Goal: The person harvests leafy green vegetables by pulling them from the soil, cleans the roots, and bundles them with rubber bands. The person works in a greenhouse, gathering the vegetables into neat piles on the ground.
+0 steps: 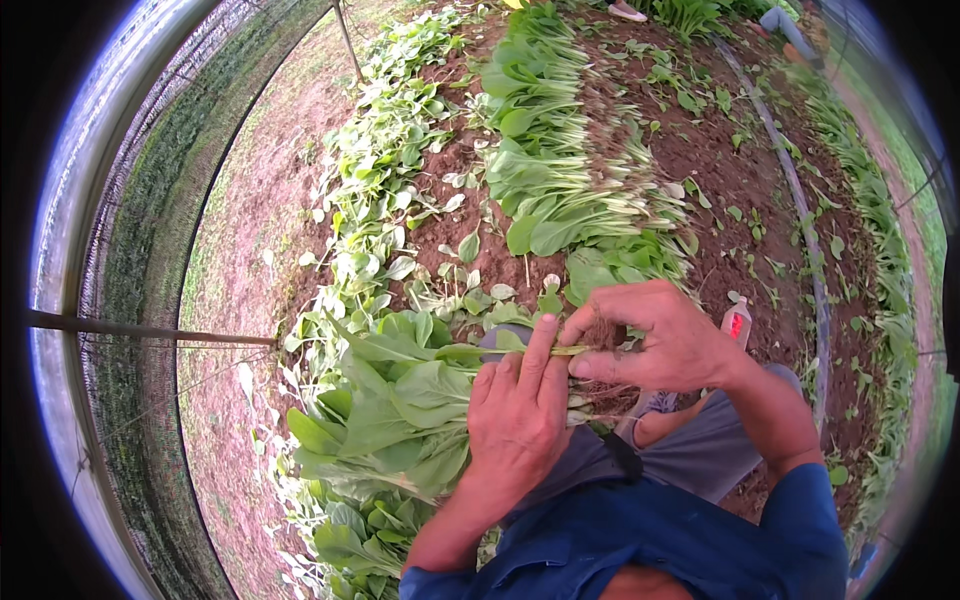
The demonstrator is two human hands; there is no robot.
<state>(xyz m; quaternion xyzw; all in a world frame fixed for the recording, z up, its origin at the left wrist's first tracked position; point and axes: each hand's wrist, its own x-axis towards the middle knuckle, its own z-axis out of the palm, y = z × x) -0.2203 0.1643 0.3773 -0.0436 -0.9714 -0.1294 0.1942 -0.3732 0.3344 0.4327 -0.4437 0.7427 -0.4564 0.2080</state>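
Observation:
My left hand (521, 409) is closed over the stems of a bunch of leafy greens (420, 397), whose broad leaves spread to the left across my lap. One plant stem (559, 350) lies across the top of that hand's fingers. At its root end, my right hand (649, 334) has thumb and forefinger by the stem, with brown soil-covered roots (606, 330) between the fingers. Whether these fingertips pinch the stem is not plain. More pale roots hang below the right hand. Beyond my hands, a long row of pulled greens (540, 150) lies with leaves left and roots right.
Discarded leaves (375, 195) are strewn left of the row. A plastic bottle (737, 321) stands behind my right wrist. A grey hose or strip (795, 180) runs along the soil at right. Netting (142, 247) and a pole (150, 328) border the left. Other people's legs (787, 30) show at the top.

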